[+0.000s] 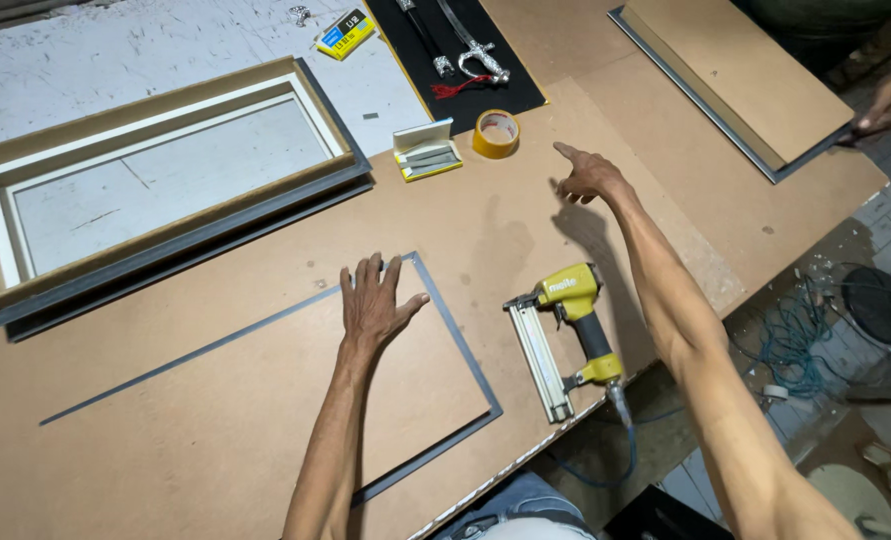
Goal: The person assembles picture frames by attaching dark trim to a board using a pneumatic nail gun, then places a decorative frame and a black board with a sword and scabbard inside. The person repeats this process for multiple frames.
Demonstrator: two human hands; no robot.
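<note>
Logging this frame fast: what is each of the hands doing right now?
Left hand: open, flat on the backing board, holding nothing.
Right hand: open, reaching toward the tape roll, holding nothing.

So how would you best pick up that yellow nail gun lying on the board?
Probably by the black handle of the yellow nail gun, coming down from above on its right side. The gun lies flat on the brown board, with the handle slanting between the yellow head and the hose end, clear of the long metal magazine beside it.
</note>
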